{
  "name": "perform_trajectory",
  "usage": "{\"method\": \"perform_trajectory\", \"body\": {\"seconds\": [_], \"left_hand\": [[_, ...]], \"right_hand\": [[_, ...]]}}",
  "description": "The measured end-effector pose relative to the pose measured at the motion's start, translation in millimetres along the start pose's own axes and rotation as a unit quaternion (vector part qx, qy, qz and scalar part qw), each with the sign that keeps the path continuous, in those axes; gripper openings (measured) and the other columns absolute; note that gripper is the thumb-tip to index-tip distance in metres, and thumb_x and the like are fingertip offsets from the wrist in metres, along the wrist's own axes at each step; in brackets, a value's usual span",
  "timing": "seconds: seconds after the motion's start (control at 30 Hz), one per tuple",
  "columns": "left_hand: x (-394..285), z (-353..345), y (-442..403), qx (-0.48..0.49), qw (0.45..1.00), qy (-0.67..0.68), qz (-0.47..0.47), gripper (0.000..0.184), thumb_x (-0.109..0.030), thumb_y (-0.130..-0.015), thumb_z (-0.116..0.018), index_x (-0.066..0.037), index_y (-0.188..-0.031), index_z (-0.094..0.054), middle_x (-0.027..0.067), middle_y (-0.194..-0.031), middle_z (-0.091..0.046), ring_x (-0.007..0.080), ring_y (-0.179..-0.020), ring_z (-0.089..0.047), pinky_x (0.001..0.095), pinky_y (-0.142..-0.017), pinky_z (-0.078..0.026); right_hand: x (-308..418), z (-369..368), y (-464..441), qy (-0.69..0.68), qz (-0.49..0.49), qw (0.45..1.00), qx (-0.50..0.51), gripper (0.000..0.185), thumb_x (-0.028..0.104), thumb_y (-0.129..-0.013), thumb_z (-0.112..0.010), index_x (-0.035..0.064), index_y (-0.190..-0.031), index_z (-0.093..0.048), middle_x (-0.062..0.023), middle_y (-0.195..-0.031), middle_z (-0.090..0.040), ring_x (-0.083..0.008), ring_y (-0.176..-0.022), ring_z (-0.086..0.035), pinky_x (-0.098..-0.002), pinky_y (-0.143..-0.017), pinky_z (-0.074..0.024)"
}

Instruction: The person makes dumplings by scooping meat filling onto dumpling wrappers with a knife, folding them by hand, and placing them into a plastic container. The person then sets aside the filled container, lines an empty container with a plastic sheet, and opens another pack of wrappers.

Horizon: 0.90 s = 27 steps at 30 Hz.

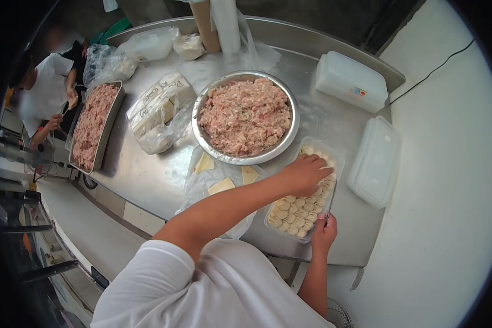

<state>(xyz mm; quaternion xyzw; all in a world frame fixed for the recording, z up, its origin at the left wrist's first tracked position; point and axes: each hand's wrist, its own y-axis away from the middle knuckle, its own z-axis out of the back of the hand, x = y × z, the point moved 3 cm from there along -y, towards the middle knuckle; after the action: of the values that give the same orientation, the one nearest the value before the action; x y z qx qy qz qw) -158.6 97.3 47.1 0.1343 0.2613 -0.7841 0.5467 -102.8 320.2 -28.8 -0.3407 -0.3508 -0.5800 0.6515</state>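
A clear plastic container [270, 220] holds rows of small pleated dumplings [298, 213]. My left hand [307, 176] reaches across its upper part, with fingers bent down onto the dumplings; whatever is under the fingertips is hidden. At the container's lower right edge, my right hand [323, 230] is closed around a thin dark utensil [327, 217], only partly visible. Left of the container, pale square wrappers [221, 186] lie on a plastic sheet [194, 191], partly behind my left forearm. A large metal bowl [295, 117] of minced filling [245, 116] stands just above them.
The metal table [131, 186] also bears a bagged package [159, 109], a tray of minced meat [94, 126], and lidded plastic containers [351, 81] [374, 161] at the right. Plastic bags lie at the back. A co-worker [46, 90] is at the far left, beside the tray.
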Motion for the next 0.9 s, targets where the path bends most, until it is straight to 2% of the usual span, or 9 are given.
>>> {"method": "perform_trajectory", "body": {"seconds": [0.07,0.13,0.27,0.4,0.43,0.5,0.6,0.73,0.9], "left_hand": [[2.2,25.8,46.8,-0.081,0.996,0.032,0.006,0.049,-0.013,-0.077,-0.079,-0.007,-0.123,-0.064,0.0127,-0.118,-0.062,0.0324,-0.115,-0.057,0.045,-0.1,-0.046],[15.2,43.7,107.2,-0.078,0.993,0.046,0.08,0.045,-0.009,-0.075,-0.08,-0.007,-0.118,-0.066,0.0124,-0.111,-0.063,0.0334,-0.108,-0.059,0.0437,-0.095,-0.048],[33.0,50.2,217.5,-0.076,0.968,0.02,0.237,0.04,-0.012,-0.073,-0.083,-0.005,-0.11,-0.069,0.013,-0.109,-0.062,0.0344,-0.106,-0.058,0.0438,-0.092,-0.049],[36.4,33.3,255.7,-0.075,0.962,0.003,0.262,0.037,-0.012,-0.072,-0.084,-0.006,-0.106,-0.071,0.0127,-0.11,-0.062,0.0348,-0.107,-0.057,0.0442,-0.093,-0.048],[37.8,30.6,255.1,-0.076,0.961,0.006,0.267,0.033,-0.012,-0.073,-0.083,-0.007,-0.104,-0.072,0.0125,-0.111,-0.063,0.0347,-0.107,-0.057,0.044,-0.093,-0.048],[37.4,24.5,255.4,-0.085,0.957,0.012,0.277,0.029,-0.012,-0.073,-0.083,-0.008,-0.101,-0.074,0.0122,-0.111,-0.063,0.0345,-0.107,-0.056,0.0438,-0.093,-0.048],[43.9,24.0,257.1,-0.111,0.949,0.017,0.294,0.022,-0.011,-0.073,-0.08,-0.009,-0.095,-0.074,0.0118,-0.112,-0.063,0.0345,-0.106,-0.056,0.0443,-0.092,-0.047],[42.9,26.0,259.8,-0.116,0.946,0.066,0.294,0.017,-0.012,-0.076,-0.079,-0.009,-0.092,-0.074,0.0118,-0.111,-0.063,0.0335,-0.106,-0.056,0.0439,-0.093,-0.047],[49.1,21.5,260.0,-0.126,0.939,0.071,0.312,0.015,-0.01,-0.076,-0.077,-0.009,-0.09,-0.074,0.012,-0.111,-0.063,0.0338,-0.106,-0.057,0.0446,-0.093,-0.047]], "right_hand": [[16.0,9.7,-4.5,0.048,0.061,0.996,-0.033,0.028,0.015,-0.099,-0.056,-0.0055,-0.117,-0.064,-0.0136,-0.092,-0.063,-0.0231,-0.081,-0.062,-0.0359,-0.077,-0.0505],[44.4,22.4,-16.2,0.109,0.119,0.987,0.007,0.028,0.008,-0.097,-0.054,-0.0031,-0.12,-0.064,-0.0154,-0.093,-0.059,-0.0309,-0.081,-0.062,-0.0383,-0.078,-0.0505],[111.4,21.3,-56.2,0.175,0.206,0.961,0.055,0.029,0.004,-0.095,-0.053,0.0023,-0.121,-0.067,-0.013,-0.09,-0.058,-0.033,-0.08,-0.061,-0.0408,-0.075,-0.0513],[184.8,-11.8,-103.2,0.374,0.343,0.855,0.106,0.027,0.003,-0.083,-0.061,0.0082,-0.108,-0.072,-0.0101,-0.091,-0.061,-0.0284,-0.081,-0.065,-0.0427,-0.069,-0.0539],[201.1,-23.9,-113.9,0.374,0.349,0.853,0.106,0.027,0.003,-0.083,-0.061,0.0082,-0.108,-0.072,-0.0101,-0.091,-0.061,-0.0284,-0.081,-0.065,-0.0427,-0.069,-0.0539],[227.9,-47.9,-122.4,0.452,0.411,0.781,0.128,0.016,0.004,-0.079,-0.062,0.008,-0.091,-0.072,-0.0097,-0.086,-0.064,-0.027,-0.078,-0.067,-0.038,-0.068,-0.0552],[240.1,-79.9,-118.4,0.489,0.476,0.707,0.184,0.011,0.007,-0.08,-0.06,0.0092,-0.078,-0.071,-0.0085,-0.08,-0.066,-0.0255,-0.075,-0.069,-0.0349,-0.068,-0.0558],[257.6,-94.2,-100.7,0.45,0.52,0.695,0.212,0.015,0.009,-0.081,-0.06,0.0102,-0.073,-0.071,-0.008,-0.08,-0.069,-0.0234,-0.075,-0.07,-0.0331,-0.067,-0.0558],[265.4,-92.7,-104.3,0.44,0.463,0.713,0.289,0.017,0.009,-0.084,-0.057,0.0108,-0.08,-0.073,-0.0078,-0.088,-0.073,-0.0258,-0.087,-0.072,-0.0383,-0.075,-0.0567]]}}
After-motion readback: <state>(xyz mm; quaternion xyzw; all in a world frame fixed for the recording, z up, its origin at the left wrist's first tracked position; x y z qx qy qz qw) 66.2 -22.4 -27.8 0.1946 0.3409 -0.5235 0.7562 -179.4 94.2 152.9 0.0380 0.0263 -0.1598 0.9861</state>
